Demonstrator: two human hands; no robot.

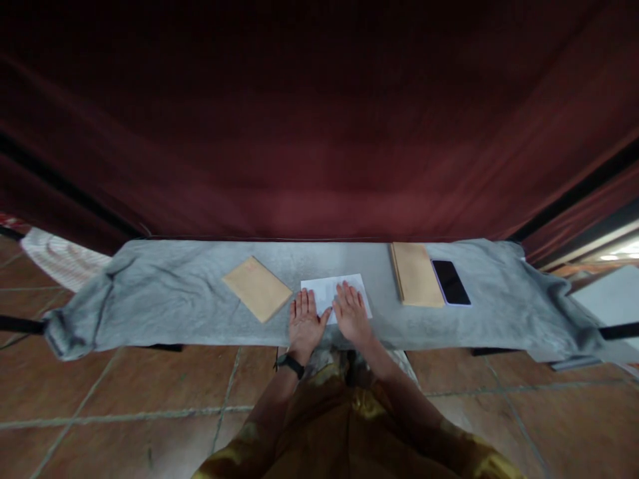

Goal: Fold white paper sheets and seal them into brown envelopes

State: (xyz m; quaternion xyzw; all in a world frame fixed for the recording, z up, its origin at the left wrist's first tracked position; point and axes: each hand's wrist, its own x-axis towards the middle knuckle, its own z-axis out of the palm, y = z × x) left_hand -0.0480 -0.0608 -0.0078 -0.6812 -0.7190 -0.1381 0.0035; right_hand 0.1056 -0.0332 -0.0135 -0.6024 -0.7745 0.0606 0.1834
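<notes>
A white sheet of paper (329, 288) lies on the grey cloth (164, 299) that covers a long narrow table. My left hand (304, 323) rests flat on the sheet's near left corner, fingers stretched out; a dark watch is on that wrist. My right hand (352, 313) presses flat on the sheet's near right part, fingers also spread. A brown envelope (257, 288) lies just left of the sheet, turned at an angle.
A stack of brown envelopes (416, 283) sits to the right, with a black phone (450, 282) beside it. A dark red curtain (319, 133) hangs behind the table. Tiled floor (124, 406) lies below.
</notes>
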